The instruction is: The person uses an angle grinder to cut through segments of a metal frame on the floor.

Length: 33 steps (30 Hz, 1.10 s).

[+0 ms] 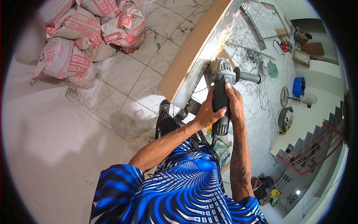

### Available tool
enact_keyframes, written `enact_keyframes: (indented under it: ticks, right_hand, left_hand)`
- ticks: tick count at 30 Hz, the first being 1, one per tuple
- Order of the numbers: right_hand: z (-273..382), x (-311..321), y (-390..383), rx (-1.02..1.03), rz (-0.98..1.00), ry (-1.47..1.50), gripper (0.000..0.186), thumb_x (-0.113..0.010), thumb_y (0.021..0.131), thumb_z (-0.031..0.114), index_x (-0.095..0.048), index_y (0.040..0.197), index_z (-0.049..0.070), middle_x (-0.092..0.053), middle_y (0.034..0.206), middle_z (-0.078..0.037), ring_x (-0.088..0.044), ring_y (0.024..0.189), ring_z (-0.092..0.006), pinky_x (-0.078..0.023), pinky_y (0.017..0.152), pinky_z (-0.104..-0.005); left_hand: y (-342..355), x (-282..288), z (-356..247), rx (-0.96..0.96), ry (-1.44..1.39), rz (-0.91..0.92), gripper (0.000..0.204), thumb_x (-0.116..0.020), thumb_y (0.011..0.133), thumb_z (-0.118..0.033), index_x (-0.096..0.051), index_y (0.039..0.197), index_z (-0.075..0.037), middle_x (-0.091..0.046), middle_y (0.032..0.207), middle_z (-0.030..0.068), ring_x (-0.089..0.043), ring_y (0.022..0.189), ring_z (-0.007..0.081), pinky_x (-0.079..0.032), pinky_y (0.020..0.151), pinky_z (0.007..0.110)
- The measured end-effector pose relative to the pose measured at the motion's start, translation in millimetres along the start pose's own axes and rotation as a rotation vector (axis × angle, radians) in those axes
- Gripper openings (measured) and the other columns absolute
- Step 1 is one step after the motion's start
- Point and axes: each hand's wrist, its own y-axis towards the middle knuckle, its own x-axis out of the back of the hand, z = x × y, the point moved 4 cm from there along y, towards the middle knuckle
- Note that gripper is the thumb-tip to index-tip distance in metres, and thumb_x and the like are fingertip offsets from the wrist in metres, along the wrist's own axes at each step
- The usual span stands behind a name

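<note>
Both my hands are closed around the dark body of an angle grinder (222, 98). My left hand (209, 112) wraps the rear of the body from the left, its thumb across the top. My right hand (235, 100) grips the right flank, thumb lying near the switch. The side handle (249, 77) sticks out to the right with no hand on it. At the grinder's head, the disc meets the edge of a long metal piece (189, 84), and bright orange sparks (223, 35) fly away to the far right. A brown board (186, 56) runs along the metal's left side.
Several red-and-white sacks (80, 26) are piled at the far left on the tiled floor (128, 74). Metal frame bars (253, 28) lie beyond the sparks. On the right are a loose cable (265, 106), a blue bucket (298, 87) and stairs with a red railing (313, 149).
</note>
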Motion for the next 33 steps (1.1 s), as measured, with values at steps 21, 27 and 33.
enact_keyframes:
  ticks: [21, 27, 33]
  right_hand:
    - [-12, 0, -14, 0.001, 0.037, -0.082, 0.062, -0.058, 0.091, 0.056, -0.063, 0.105, -0.005, -0.061, 0.087, -0.008, -0.053, 0.081, -0.0139, -0.044, 0.072, -0.0305]
    - [-9, 1, -14, 0.002, 0.041, -0.100, 0.063, -0.059, 0.090, 0.056, -0.063, 0.105, -0.005, -0.061, 0.085, -0.008, -0.053, 0.078, -0.0140, -0.045, 0.069, -0.0308]
    - [-6, -3, -20, -0.012, 0.046, -0.046, 0.062, -0.060, 0.090, 0.054, -0.063, 0.107, -0.005, -0.062, 0.088, -0.009, -0.054, 0.081, -0.0137, -0.046, 0.072, -0.0308]
  left_hand:
    - [-19, -5, -6, -0.024, 0.147, -0.034, 0.098, -0.068, 0.078, -0.030, -0.010, 0.148, 0.006, -0.049, 0.126, 0.0326, -0.059, 0.112, 0.0385, -0.049, 0.096, 0.041]
    - [-19, -6, -5, -0.101, 0.183, -0.054, 0.098, -0.068, 0.079, -0.030, -0.009, 0.149, 0.005, -0.049, 0.127, 0.0323, -0.058, 0.114, 0.0377, -0.048, 0.097, 0.040]
    - [-22, -5, -6, -0.051, 0.183, -0.038, 0.099, -0.069, 0.079, -0.029, -0.010, 0.149, 0.006, -0.047, 0.130, 0.0324, -0.057, 0.115, 0.0374, -0.048, 0.098, 0.040]
